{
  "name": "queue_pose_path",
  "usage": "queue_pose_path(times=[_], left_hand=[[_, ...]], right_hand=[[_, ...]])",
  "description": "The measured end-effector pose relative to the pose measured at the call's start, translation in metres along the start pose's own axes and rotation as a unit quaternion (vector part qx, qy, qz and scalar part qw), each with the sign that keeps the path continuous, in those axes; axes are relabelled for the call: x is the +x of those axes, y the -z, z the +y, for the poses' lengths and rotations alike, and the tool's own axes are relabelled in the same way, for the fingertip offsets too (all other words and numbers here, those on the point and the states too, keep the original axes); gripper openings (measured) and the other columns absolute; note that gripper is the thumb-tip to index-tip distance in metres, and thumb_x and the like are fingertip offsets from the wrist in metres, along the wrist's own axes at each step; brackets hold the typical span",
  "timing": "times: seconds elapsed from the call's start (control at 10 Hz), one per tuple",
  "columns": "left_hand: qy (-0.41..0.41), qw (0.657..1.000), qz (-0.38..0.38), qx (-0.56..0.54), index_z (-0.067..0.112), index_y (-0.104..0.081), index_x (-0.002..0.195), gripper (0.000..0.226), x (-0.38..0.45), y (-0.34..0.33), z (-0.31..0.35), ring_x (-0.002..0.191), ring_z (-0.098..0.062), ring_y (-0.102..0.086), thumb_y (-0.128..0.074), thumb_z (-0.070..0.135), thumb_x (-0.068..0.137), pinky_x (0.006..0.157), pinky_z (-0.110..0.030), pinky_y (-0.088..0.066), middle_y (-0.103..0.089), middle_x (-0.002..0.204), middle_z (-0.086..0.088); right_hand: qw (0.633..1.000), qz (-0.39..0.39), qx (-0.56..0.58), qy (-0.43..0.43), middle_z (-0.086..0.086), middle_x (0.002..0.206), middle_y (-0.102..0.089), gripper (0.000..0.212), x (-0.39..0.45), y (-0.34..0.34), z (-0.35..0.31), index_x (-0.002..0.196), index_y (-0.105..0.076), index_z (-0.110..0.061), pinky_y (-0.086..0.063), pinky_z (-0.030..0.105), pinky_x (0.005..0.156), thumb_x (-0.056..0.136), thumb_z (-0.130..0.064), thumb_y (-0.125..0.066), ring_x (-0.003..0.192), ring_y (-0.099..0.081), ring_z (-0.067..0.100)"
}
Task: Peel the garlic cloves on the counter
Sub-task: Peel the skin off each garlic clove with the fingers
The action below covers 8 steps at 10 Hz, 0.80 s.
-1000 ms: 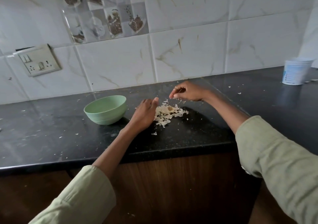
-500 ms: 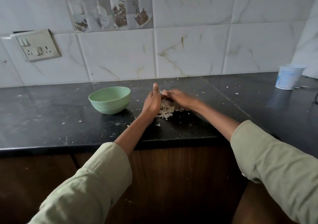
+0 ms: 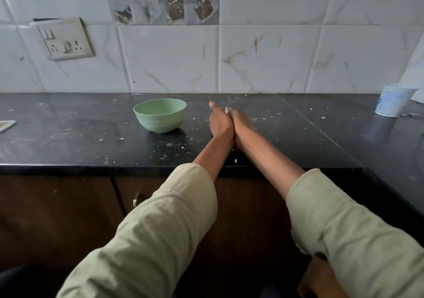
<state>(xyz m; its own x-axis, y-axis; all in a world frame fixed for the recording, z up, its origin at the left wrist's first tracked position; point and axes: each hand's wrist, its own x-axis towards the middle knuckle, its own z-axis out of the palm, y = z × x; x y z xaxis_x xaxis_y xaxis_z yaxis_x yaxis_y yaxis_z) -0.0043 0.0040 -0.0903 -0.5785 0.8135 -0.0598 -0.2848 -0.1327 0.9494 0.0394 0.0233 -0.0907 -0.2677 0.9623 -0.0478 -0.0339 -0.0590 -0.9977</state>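
My left hand (image 3: 219,123) and my right hand (image 3: 239,123) are pressed together side by side over the black counter (image 3: 91,142), right of the green bowl (image 3: 160,114). They are cupped round the pile of papery garlic skins, which is hidden between them. Only a pale scrap of garlic skin (image 3: 226,109) pokes out at the top between the fingers. No whole clove shows. My left thumb points up at the far end. The inside of the bowl cannot be seen.
Small skin flakes are scattered across the counter around my hands. A white plastic cup (image 3: 392,101) stands at the far right by the wall. A switch and socket plate (image 3: 65,38) hangs on the tiled wall. Brown cabinet doors lie below the counter edge.
My hands have closed together from either side of the skin pile. The pile that lay in the open on the counter is now hidden between them.
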Motion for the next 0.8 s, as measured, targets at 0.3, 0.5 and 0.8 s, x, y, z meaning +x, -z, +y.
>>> queue_pose_path(times=[0.3, 0.5, 0.8], left_hand=[[0.048, 0.957, 0.031, -0.284, -0.006, -0.068, 0.125, 0.052, -0.002, 0.008, 0.009, 0.072, -0.024, -0.063, -0.035, 0.032, 0.115, 0.063, -0.033, -0.054, -0.066, 0.093, -0.015], [0.005, 0.923, -0.025, -0.385, -0.007, -0.066, 0.13, 0.055, -0.027, 0.023, 0.032, 0.079, -0.025, -0.068, -0.028, 0.028, 0.115, 0.059, -0.029, -0.059, -0.071, 0.104, -0.017], [-0.08, 0.908, -0.019, -0.412, -0.008, -0.066, 0.131, 0.056, -0.099, 0.107, 0.056, 0.106, -0.031, -0.072, -0.025, 0.025, 0.114, 0.091, -0.036, -0.061, -0.075, 0.12, -0.019]], right_hand=[[0.965, 0.067, 0.245, -0.06, 0.011, 0.067, -0.068, 0.03, -0.001, -0.009, -0.002, 0.081, -0.061, -0.004, -0.052, 0.023, 0.042, 0.105, -0.004, -0.044, 0.054, -0.068, 0.022], [0.934, 0.027, 0.356, -0.011, 0.022, 0.116, -0.073, 0.03, -0.01, -0.022, -0.007, 0.114, -0.073, -0.003, -0.058, 0.045, 0.1, 0.106, -0.013, -0.047, 0.099, -0.071, 0.032], [0.912, -0.115, 0.393, 0.028, 0.021, 0.127, -0.072, 0.039, -0.106, -0.078, -0.001, 0.133, -0.067, -0.002, -0.057, 0.042, 0.102, 0.108, -0.019, -0.041, 0.117, -0.071, 0.033]])
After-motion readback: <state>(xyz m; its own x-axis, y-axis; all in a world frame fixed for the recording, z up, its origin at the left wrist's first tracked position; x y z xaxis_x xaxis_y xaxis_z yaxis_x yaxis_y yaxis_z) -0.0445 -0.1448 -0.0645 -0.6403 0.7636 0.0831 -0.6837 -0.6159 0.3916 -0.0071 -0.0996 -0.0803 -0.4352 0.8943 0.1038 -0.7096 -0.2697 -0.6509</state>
